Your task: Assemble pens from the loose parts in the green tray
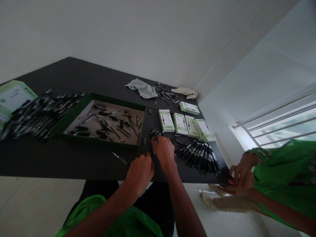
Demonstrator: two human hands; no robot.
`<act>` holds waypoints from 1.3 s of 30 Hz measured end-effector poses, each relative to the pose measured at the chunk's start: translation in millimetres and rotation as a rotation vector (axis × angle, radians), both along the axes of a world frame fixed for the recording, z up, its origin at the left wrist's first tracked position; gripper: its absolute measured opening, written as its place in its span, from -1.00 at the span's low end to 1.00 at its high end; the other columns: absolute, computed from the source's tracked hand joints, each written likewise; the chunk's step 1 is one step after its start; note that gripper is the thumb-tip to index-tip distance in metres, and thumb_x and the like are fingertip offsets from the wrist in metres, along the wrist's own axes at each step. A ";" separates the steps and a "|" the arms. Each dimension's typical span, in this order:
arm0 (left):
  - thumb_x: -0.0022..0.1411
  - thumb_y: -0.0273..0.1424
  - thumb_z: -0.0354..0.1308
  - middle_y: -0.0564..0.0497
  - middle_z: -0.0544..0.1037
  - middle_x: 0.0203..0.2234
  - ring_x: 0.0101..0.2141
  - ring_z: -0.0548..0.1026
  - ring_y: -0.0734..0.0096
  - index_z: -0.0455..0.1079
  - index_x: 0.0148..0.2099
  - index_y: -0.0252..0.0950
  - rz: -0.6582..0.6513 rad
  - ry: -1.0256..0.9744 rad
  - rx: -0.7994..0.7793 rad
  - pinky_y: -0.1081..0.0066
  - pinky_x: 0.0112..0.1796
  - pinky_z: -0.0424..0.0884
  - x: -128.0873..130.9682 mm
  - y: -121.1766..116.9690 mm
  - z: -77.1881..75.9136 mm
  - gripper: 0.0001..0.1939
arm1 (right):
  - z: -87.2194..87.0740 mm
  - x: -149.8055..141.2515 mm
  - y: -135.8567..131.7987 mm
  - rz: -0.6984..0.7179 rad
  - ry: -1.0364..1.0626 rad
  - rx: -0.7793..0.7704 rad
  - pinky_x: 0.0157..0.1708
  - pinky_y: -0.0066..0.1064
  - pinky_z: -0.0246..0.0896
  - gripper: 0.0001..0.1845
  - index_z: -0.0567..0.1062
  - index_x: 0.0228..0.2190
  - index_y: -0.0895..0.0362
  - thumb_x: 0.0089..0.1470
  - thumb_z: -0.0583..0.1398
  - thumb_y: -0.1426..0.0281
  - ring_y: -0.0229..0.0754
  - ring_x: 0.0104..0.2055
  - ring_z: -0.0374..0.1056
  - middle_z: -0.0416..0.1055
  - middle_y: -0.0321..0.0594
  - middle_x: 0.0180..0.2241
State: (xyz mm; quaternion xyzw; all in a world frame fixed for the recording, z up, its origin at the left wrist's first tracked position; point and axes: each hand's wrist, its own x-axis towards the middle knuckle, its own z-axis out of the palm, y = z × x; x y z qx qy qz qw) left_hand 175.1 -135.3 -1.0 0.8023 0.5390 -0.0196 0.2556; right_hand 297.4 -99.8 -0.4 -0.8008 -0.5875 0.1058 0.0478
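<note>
Low over the table's front edge, my left hand [142, 169] is closed, its fingers curled inward, and whatever it may hold is hidden. Just to its right and farther forward, my right hand [165, 149] has its fingers closed around dark pen parts at the near side of a small cluster of black pen pieces [154, 133]. A single slim pen part [119, 158] lies on the table left of my hands. To the right of my right hand, black pens [201, 154] are fanned out in a row.
A green-rimmed tray [118, 104] holds loose pen parts. Left of it lies a large heap of pens [41, 115] beside a green-white box [16, 97]. Several small pen boxes [180, 123], a white cloth [142, 88] and more pens [165, 91] lie behind. A person in green [283, 177] stands right.
</note>
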 end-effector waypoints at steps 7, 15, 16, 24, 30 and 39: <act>0.47 -0.48 -0.09 -0.28 0.72 -0.14 -0.17 0.73 -0.05 0.46 0.17 -0.30 -0.010 -0.095 0.025 0.13 -0.18 0.57 -21.6 -3.8 5.1 -0.62 | 0.8 -21.2 9.3 -0.068 -0.117 -0.083 -0.14 -0.25 0.44 -0.72 0.52 -0.01 0.25 0.38 0.15 0.35 0.09 -0.02 0.62 0.61 0.15 -0.07; 0.41 -0.51 -0.03 -0.12 0.73 -0.26 -0.26 0.73 0.03 0.51 -0.03 -0.21 -0.018 -0.311 0.021 0.20 -0.24 0.53 -39.3 0.6 4.4 -0.71 | 2.1 -26.3 24.9 -0.091 -0.168 -0.129 -0.07 -0.26 0.41 -0.71 0.58 -0.10 0.34 0.35 0.07 0.52 0.14 0.04 0.59 0.59 0.28 -0.08; 0.40 -0.51 -0.02 -0.09 0.73 -0.26 -0.27 0.72 0.06 0.50 -0.06 -0.21 -0.015 -0.351 0.023 0.21 -0.24 0.52 -41.1 0.9 2.8 -0.72 | 2.3 -25.1 26.9 -0.094 -0.165 -0.128 -0.07 -0.26 0.41 -0.71 0.58 -0.09 0.35 0.35 0.08 0.52 0.14 0.04 0.59 0.59 0.29 -0.07; 0.57 -0.30 -0.19 -0.22 0.52 0.14 0.13 0.52 0.21 0.33 0.28 -0.29 0.183 -0.852 0.064 0.23 0.15 0.43 -52.8 -0.1 -3.4 -0.57 | 40.4 -5.2 -19.8 0.015 0.133 0.118 -0.16 -0.38 0.40 -0.72 0.58 -0.09 0.20 0.40 0.14 0.30 -0.08 -0.16 0.58 0.64 -0.05 -0.19; 0.52 0.04 -0.05 -0.17 0.46 0.30 0.34 0.36 0.15 0.37 0.33 -0.25 0.395 -1.361 -0.340 0.18 0.39 0.19 -58.2 -9.0 8.0 -0.41 | 46.9 -57.7 -59.1 0.336 0.666 0.446 -0.18 -0.45 0.45 -0.84 0.61 -0.21 0.11 0.32 0.20 0.42 -0.19 -0.20 0.53 0.57 -0.16 -0.20; 0.45 -0.03 0.16 -0.05 0.60 -0.10 -0.07 0.57 0.27 0.44 -0.14 -0.21 0.713 -1.611 -0.234 0.31 0.03 0.50 -94.5 -4.4 6.8 -0.66 | 37.4 -113.5 -57.2 0.376 0.728 0.543 -0.13 -0.40 0.44 -0.62 0.52 0.16 -0.01 0.46 0.06 0.42 -0.20 -0.09 0.47 0.43 -0.16 -0.08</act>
